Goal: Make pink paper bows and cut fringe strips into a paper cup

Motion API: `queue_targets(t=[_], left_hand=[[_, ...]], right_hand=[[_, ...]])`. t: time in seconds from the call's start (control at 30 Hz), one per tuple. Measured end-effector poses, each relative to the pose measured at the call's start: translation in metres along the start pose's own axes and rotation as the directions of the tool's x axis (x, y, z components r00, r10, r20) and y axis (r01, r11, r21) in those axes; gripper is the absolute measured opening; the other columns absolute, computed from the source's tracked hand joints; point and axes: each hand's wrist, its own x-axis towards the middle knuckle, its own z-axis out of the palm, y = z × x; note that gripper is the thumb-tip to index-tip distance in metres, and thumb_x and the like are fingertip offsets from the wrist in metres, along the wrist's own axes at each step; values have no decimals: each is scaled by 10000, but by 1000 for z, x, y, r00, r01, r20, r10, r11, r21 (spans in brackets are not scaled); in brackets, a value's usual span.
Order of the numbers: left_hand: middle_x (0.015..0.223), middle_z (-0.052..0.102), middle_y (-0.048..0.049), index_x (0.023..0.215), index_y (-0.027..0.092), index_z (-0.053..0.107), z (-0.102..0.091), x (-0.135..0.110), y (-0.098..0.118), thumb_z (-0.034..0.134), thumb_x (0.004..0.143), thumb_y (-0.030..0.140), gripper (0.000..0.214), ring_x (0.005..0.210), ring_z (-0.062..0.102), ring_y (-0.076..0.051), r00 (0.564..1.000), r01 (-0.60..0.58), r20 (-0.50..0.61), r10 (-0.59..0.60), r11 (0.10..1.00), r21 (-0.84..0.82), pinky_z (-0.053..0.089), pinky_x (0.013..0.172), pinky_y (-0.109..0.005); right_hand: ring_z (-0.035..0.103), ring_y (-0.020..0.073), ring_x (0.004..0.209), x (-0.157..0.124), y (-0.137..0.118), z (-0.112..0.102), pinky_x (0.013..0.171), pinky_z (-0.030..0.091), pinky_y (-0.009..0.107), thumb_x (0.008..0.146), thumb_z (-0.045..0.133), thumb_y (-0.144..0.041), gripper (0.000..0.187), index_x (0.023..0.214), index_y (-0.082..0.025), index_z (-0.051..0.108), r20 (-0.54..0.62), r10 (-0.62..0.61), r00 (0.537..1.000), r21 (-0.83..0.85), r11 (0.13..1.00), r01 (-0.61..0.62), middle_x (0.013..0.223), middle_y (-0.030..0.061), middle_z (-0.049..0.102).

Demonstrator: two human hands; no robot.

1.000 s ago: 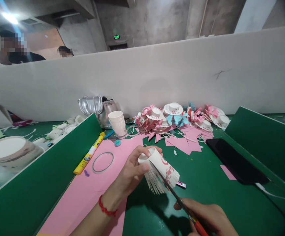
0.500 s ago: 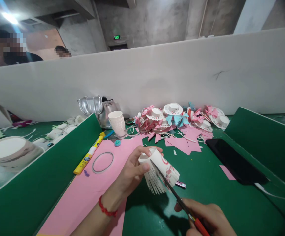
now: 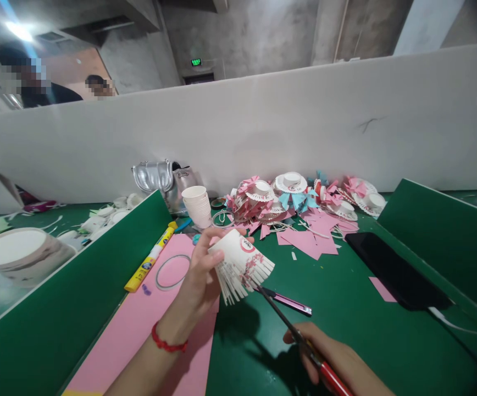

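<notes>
In my left hand (image 3: 199, 275) is a white paper cup (image 3: 232, 250) with a red print, gripped near its base end. Its wall is cut into a fringe of narrow strips that point down and to the right. Closed around the handles of a pair of scissors (image 3: 282, 313) is my right hand (image 3: 329, 352). The scissor tips meet the lower edge of the fringe. Under the blades, a pink utility knife (image 3: 290, 302) lies on the green table (image 3: 345, 308). Part of the knife is hidden behind the cup.
Pink paper (image 3: 139, 341) and a yellow glue stick (image 3: 150, 261) lie on the left, with a tape ring (image 3: 173, 272). Stacked cups (image 3: 197, 206) stand behind. Paper-cup crafts (image 3: 292, 184) pile up by the wall. A black phone (image 3: 395, 269) lies right; green dividers (image 3: 448, 242) flank the table.
My left hand has moved left and up and turned the cup, so its printed side now faces me. The scissors have shifted from the cup's rim to the fringe, uncovering more of the knife.
</notes>
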Motion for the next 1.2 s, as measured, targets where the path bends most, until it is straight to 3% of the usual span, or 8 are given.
queue_targets(t=[0.17, 0.37, 0.63, 0.73, 0.93, 1.2], left_hand=[[935, 649, -12, 803, 231, 548, -3, 2, 0, 623, 622, 195, 199, 868, 615, -252, 999, -18, 46, 17, 1000, 21, 493, 672, -353], [912, 651, -26, 744, 209, 586, 2, 3, -2, 661, 563, 179, 198, 855, 615, -270, 996, 3, 90, -7, 998, 55, 489, 665, -364], [910, 655, -27, 733, 207, 587, 1, 3, -2, 676, 562, 161, 198, 837, 611, -256, 999, 11, 31, -13, 997, 74, 473, 674, -361], [910, 657, -36, 737, 205, 584, 2, 1, -1, 681, 578, 166, 190, 832, 605, -247, 1000, 28, -1, -28, 996, 90, 462, 672, -343], [923, 639, -23, 749, 211, 610, 4, 0, -2, 709, 578, 205, 197, 792, 596, -209, 999, 31, -19, -29, 993, 116, 450, 632, -291], [768, 583, 13, 776, 215, 582, 10, -2, -6, 718, 592, 329, 256, 663, 549, -144, 994, 59, -98, -39, 976, 209, 413, 594, -249]], right_hand=[[353, 101, 464, 7, 15, 1, 451, 317, 187, 842, 224, -618, 521, 945, -224, 549, 96, 39, 995, 74, 996, -47, 563, -52, 418], [347, 92, 453, 11, 22, 3, 467, 330, 194, 788, 364, -636, 488, 988, -221, 524, 159, 27, 987, 132, 990, -49, 549, -66, 411], [340, 104, 461, 11, 24, 8, 459, 248, 227, 726, 286, -737, 602, 913, -203, 493, 138, -30, 990, 150, 989, 9, 498, -79, 360], [306, 99, 461, 10, 22, 8, 465, 243, 232, 641, 427, -743, 608, 919, -205, 478, 109, -71, 991, 125, 991, 57, 506, -88, 353], [309, 81, 426, 9, 18, 6, 448, 304, 202, 797, 317, -638, 490, 920, -211, 523, 109, -34, 994, 192, 981, 12, 509, -74, 381], [319, 94, 449, 10, 16, 7, 456, 295, 214, 737, 354, -686, 523, 921, -226, 523, 128, -21, 992, 250, 968, -12, 507, -74, 345]])
